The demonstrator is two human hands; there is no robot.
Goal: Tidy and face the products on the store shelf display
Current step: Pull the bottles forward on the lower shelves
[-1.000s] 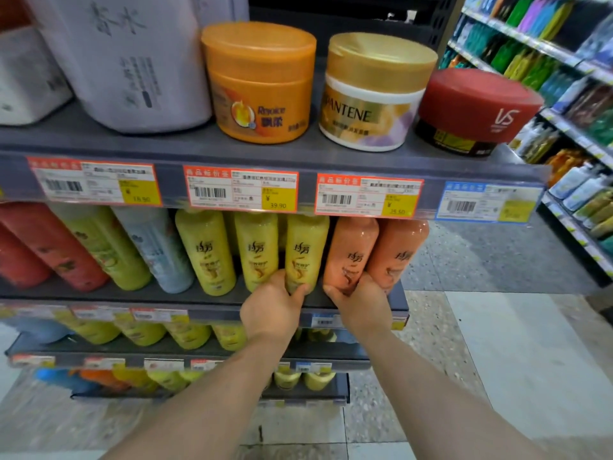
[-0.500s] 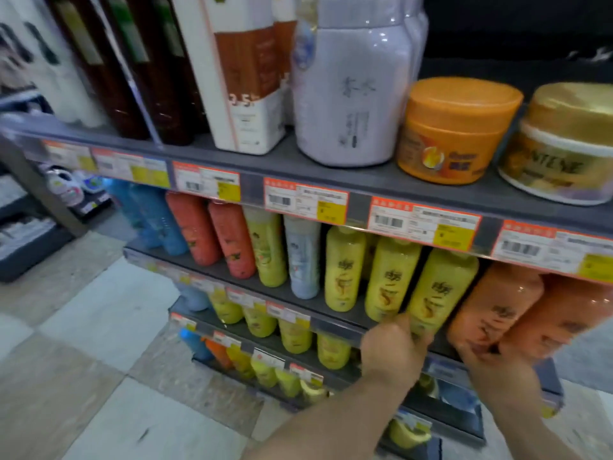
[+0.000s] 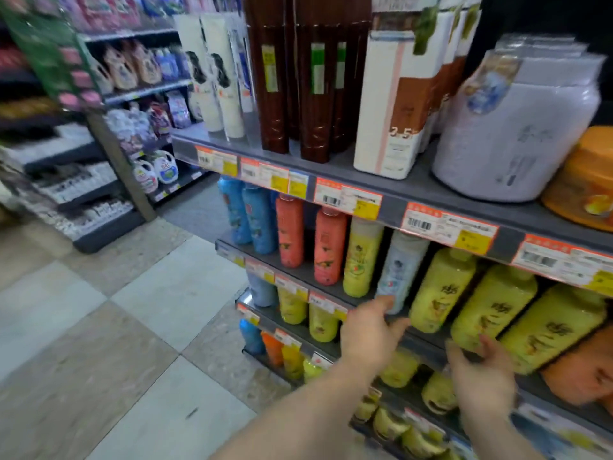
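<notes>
The middle shelf [image 3: 298, 277] carries a row of upright bottles: blue, red [image 3: 328, 247], yellow-green, one pale blue bottle [image 3: 399, 270], then three yellow bottles and an orange one [image 3: 583, 370]. My left hand [image 3: 368, 330] is open, its fingertips at the base of the pale blue bottle and next to the first yellow bottle [image 3: 441, 290]. My right hand [image 3: 481, 376] is spread under the base of the second yellow bottle [image 3: 491, 307], touching it. The image is blurred by motion.
The top shelf [image 3: 391, 194] holds white tubes, dark brown tubes [image 3: 311, 88], white boxes, a large white jar [image 3: 510, 134] and an orange tub [image 3: 583, 184]. Price tags line the shelf edges. Lower shelves hold small yellow bottles. Tiled aisle floor [image 3: 132, 327] lies left, with another rack beyond.
The view has swung left along the shelf. Both hands have shifted left, from the yellow and orange bottles to the pale blue and yellow bottles.
</notes>
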